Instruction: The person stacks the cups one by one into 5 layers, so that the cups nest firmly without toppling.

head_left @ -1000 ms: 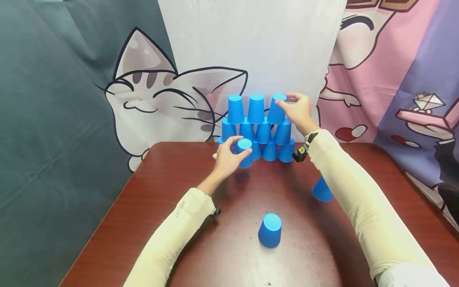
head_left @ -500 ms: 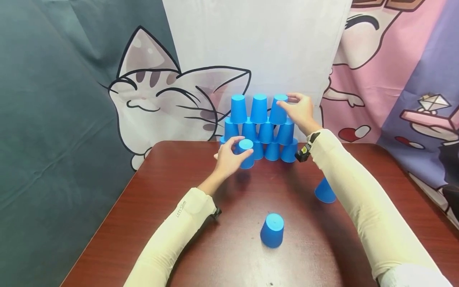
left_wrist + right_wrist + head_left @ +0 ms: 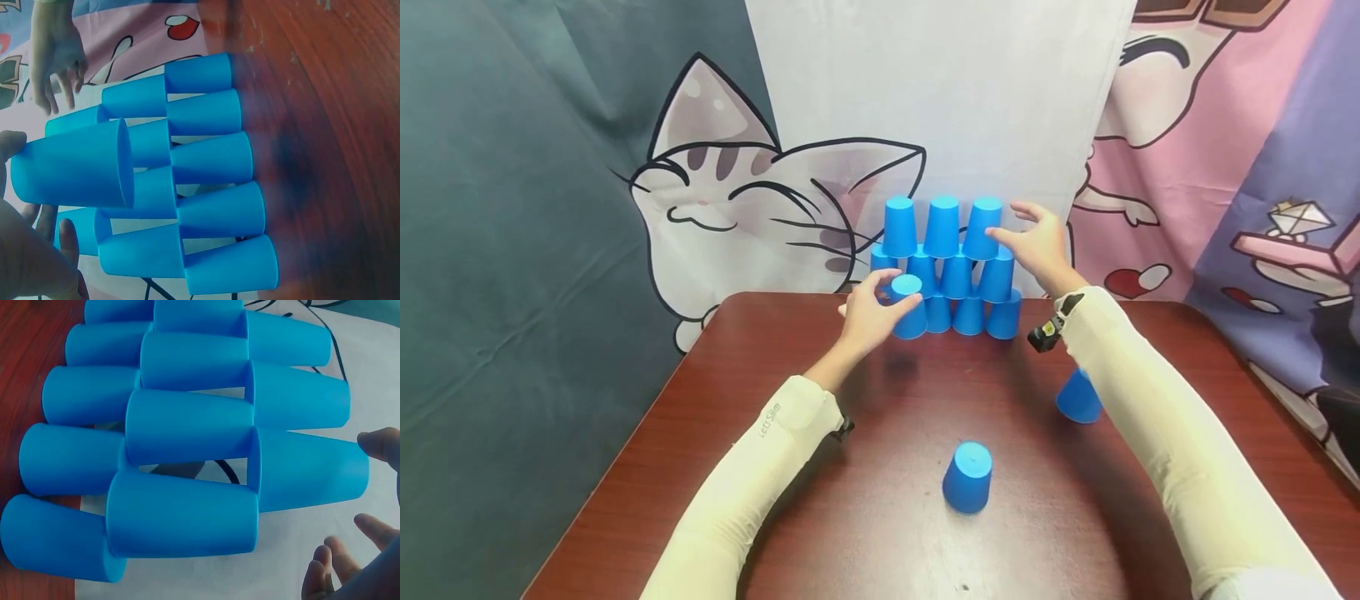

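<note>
My left hand (image 3: 865, 320) holds an upside-down blue plastic cup (image 3: 910, 315) between thumb and fingers, in front of a stacked wall of blue cups (image 3: 957, 275). In the left wrist view the held cup (image 3: 72, 167) hangs nearer than the stack, covering part of it. The wall has three rows, with three cups on top. Beside the right-hand top cup (image 3: 982, 227) is my right hand (image 3: 1041, 248), fingers spread. From the right wrist, the thumb (image 3: 380, 442) shows right at that cup's (image 3: 312, 469) closed end, the other fingers apart from it.
One upside-down blue cup (image 3: 967, 477) stands on the brown table (image 3: 820, 517) toward the front. Another cup (image 3: 1078, 397) stands at the right, partly behind my right sleeve (image 3: 1142, 417). A printed cat cloth (image 3: 985, 100) hangs behind the stack.
My right hand's fingers have spread and drawn back to the right from the top cup, which stays in place. My left hand has risen slightly with its cup.
</note>
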`<control>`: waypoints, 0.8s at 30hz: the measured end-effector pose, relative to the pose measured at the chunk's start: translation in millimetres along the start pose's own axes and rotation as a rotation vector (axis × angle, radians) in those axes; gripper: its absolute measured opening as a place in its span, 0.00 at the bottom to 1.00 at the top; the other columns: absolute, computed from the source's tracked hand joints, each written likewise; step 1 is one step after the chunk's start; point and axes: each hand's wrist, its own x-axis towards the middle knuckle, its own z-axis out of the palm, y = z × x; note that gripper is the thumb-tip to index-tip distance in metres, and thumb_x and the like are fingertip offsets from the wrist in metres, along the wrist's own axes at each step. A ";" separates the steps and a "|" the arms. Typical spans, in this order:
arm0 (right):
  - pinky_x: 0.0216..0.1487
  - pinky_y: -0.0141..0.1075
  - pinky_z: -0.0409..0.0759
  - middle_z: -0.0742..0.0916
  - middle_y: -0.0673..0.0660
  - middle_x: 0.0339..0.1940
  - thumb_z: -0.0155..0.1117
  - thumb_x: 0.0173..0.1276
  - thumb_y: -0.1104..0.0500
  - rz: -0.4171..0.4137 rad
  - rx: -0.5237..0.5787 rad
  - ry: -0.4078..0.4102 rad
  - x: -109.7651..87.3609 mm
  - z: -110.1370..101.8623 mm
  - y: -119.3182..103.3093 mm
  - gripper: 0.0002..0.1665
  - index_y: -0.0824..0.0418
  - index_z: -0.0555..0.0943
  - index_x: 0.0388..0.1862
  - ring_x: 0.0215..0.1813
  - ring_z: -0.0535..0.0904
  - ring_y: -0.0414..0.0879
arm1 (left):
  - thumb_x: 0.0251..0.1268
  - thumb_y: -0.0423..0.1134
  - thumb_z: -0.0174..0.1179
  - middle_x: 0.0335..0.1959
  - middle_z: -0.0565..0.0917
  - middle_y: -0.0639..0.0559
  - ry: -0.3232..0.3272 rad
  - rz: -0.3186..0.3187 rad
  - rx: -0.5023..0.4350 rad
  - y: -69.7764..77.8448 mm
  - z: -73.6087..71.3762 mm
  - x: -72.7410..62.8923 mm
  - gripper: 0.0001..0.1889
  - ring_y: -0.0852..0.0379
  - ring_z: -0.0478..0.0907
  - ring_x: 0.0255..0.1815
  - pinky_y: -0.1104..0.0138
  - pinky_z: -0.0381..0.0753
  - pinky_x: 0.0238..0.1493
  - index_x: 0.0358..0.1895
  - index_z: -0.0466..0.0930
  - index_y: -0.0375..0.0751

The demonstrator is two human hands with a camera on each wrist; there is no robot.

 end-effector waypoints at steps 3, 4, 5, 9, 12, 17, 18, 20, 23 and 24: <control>0.66 0.56 0.70 0.71 0.61 0.73 0.70 0.64 0.44 -0.005 -0.016 -0.001 -10.8 -3.1 0.2 0.42 0.57 0.68 0.74 0.71 0.68 0.62 | 0.61 0.54 0.68 0.59 0.81 0.48 0.010 -0.001 0.017 1.3 -3.0 2.1 0.28 0.48 0.77 0.56 0.38 0.53 0.61 0.61 0.76 0.48; 0.66 0.57 0.69 0.71 0.62 0.73 0.70 0.65 0.44 -0.011 -0.014 -0.005 -14.9 -4.3 0.2 0.42 0.57 0.68 0.74 0.71 0.68 0.63 | 0.60 0.55 0.68 0.59 0.81 0.48 0.009 -0.003 0.023 1.8 -3.7 2.9 0.28 0.49 0.77 0.56 0.38 0.53 0.62 0.62 0.76 0.48; 0.66 0.57 0.69 0.72 0.62 0.73 0.70 0.65 0.44 -0.016 -0.012 -0.010 -18.8 -5.5 0.4 0.42 0.57 0.68 0.74 0.71 0.67 0.63 | 0.60 0.56 0.68 0.60 0.81 0.49 0.005 -0.003 0.028 2.5 -4.4 3.7 0.29 0.49 0.77 0.57 0.38 0.52 0.62 0.62 0.76 0.48; 0.65 0.59 0.70 0.73 0.62 0.72 0.69 0.64 0.41 -0.043 -0.006 -0.036 -35.0 -10.9 3.9 0.43 0.56 0.69 0.73 0.71 0.68 0.64 | 0.61 0.57 0.67 0.60 0.80 0.50 -0.004 0.002 0.043 6.0 -5.4 8.5 0.29 0.50 0.76 0.57 0.39 0.53 0.62 0.62 0.76 0.50; 0.62 0.59 0.73 0.73 0.61 0.72 0.69 0.64 0.38 -0.049 -0.001 -0.068 -48.1 -13.7 8.5 0.44 0.55 0.70 0.73 0.70 0.69 0.64 | 0.61 0.57 0.67 0.59 0.81 0.49 0.000 0.015 0.048 10.6 -6.0 12.1 0.28 0.50 0.76 0.56 0.38 0.53 0.61 0.61 0.77 0.50; 0.58 0.57 0.76 0.75 0.61 0.70 0.69 0.64 0.40 -0.047 0.025 -0.153 -74.0 -15.9 17.1 0.41 0.55 0.71 0.72 0.68 0.71 0.62 | 0.61 0.58 0.67 0.59 0.81 0.49 -0.003 0.014 0.057 18.4 -7.5 17.8 0.28 0.51 0.76 0.57 0.38 0.53 0.61 0.62 0.77 0.50; 0.59 0.57 0.76 0.75 0.61 0.70 0.69 0.65 0.41 -0.047 0.030 -0.176 -79.2 -15.8 19.1 0.40 0.56 0.71 0.71 0.68 0.72 0.62 | 0.61 0.58 0.67 0.59 0.81 0.49 -0.003 0.012 0.057 19.9 -7.9 18.9 0.28 0.51 0.76 0.57 0.38 0.53 0.61 0.62 0.77 0.51; 0.59 0.57 0.76 0.76 0.62 0.69 0.69 0.66 0.43 -0.057 0.033 -0.227 -89.3 -15.3 23.4 0.39 0.56 0.71 0.71 0.67 0.73 0.61 | 0.61 0.58 0.67 0.59 0.81 0.50 0.000 0.008 0.052 22.9 -8.7 21.1 0.28 0.51 0.75 0.57 0.39 0.55 0.60 0.62 0.77 0.50; 0.58 0.56 0.77 0.77 0.63 0.68 0.69 0.67 0.47 -0.082 0.032 -0.311 -104.4 -14.3 29.5 0.36 0.58 0.72 0.70 0.65 0.76 0.61 | 0.61 0.57 0.67 0.59 0.81 0.51 0.010 0.006 0.042 27.9 -9.6 24.8 0.28 0.52 0.75 0.56 0.40 0.56 0.59 0.62 0.77 0.51; 0.57 0.55 0.78 0.78 0.63 0.67 0.69 0.68 0.48 -0.094 0.035 -0.340 -109.4 -14.1 31.5 0.35 0.59 0.72 0.70 0.63 0.77 0.61 | 0.61 0.57 0.67 0.59 0.81 0.51 0.012 0.006 0.038 29.7 -9.7 26.1 0.28 0.52 0.75 0.56 0.40 0.56 0.60 0.62 0.78 0.51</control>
